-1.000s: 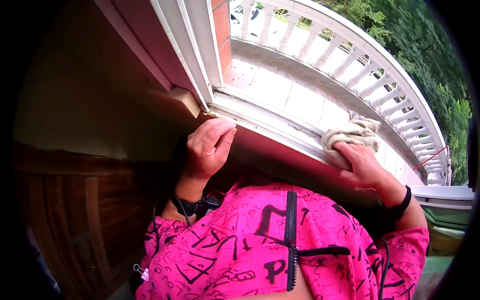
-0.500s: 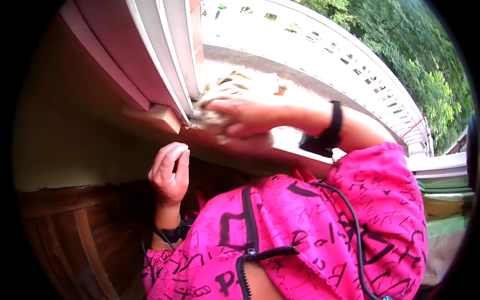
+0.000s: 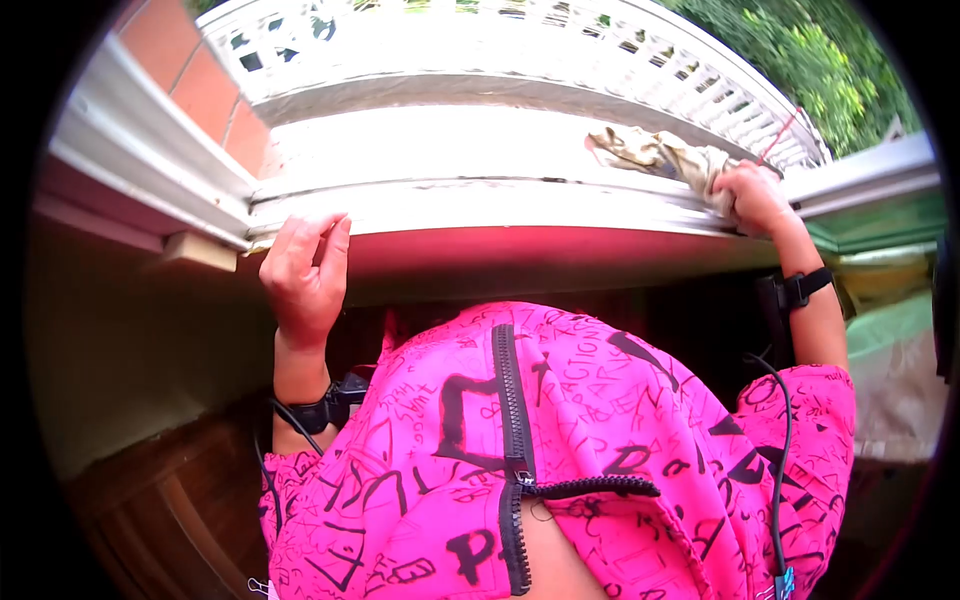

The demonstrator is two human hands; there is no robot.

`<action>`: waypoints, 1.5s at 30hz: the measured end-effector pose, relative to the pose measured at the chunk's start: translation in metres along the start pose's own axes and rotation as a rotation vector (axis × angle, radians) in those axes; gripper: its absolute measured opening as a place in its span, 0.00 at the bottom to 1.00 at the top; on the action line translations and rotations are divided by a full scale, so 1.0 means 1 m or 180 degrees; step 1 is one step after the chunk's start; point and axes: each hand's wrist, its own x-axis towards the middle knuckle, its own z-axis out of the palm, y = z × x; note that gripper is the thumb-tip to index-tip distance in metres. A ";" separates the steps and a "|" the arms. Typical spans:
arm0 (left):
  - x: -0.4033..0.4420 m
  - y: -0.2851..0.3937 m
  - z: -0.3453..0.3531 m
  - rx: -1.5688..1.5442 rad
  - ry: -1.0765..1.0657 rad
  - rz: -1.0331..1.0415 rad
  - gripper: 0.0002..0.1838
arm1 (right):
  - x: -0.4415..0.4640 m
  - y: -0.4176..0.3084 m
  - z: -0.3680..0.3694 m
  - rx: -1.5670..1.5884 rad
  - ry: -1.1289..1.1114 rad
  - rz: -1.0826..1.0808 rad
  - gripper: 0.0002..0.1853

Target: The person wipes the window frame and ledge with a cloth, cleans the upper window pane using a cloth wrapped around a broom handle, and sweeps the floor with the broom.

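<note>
A crumpled, stained beige cloth (image 3: 655, 155) trails to the left across the white window sill (image 3: 480, 208). My right hand (image 3: 757, 197) is closed around the right end of the cloth, at the right end of the sill by the window frame. In front of the sill's left end, my left hand (image 3: 305, 275) is raised with its fingers curled in and the thumb close to the fingertips. Nothing shows between those fingers. Both wrists wear black straps.
The white window frame (image 3: 150, 150) borders the opening on the left, beside orange tiles (image 3: 205, 85). Below that frame sits a small wooden block (image 3: 205, 250). Outside stand a white balustrade (image 3: 560, 45) and green trees (image 3: 820, 70). Green-tinted glass (image 3: 885, 220) is at the right.
My right hand has carried the cloth from the sill's left corner to its right end. The view has shifted, and my left hand stays curled near the left side.
</note>
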 end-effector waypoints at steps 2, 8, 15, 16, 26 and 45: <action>-0.002 -0.002 0.009 -0.0142 -0.0207 -0.0223 0.05 | -0.003 0.019 -0.012 0.1547 0.0394 0.1011 0.22; 0.035 -0.005 0.033 -0.0380 -0.0424 0.0040 0.06 | -0.042 0.011 -0.006 0.2697 0.1226 0.1236 0.27; 0.030 0.026 0.023 -0.0441 -0.0403 0.0114 0.06 | -0.059 -0.046 0.047 0.0873 0.1407 0.0469 0.22; 0.028 0.037 0.019 -0.0417 -0.0389 0.0145 0.06 | -0.062 -0.047 0.042 0.0952 0.1438 0.0440 0.21; 0.024 0.017 0.030 -0.0776 -0.1361 -0.0447 0.23 | 0.053 -0.236 -0.029 0.2737 0.1004 -0.1702 0.17; 0.052 0.067 0.173 -0.0592 -0.2238 0.0820 0.39 | -0.018 -0.116 0.041 0.1526 0.1692 0.0129 0.34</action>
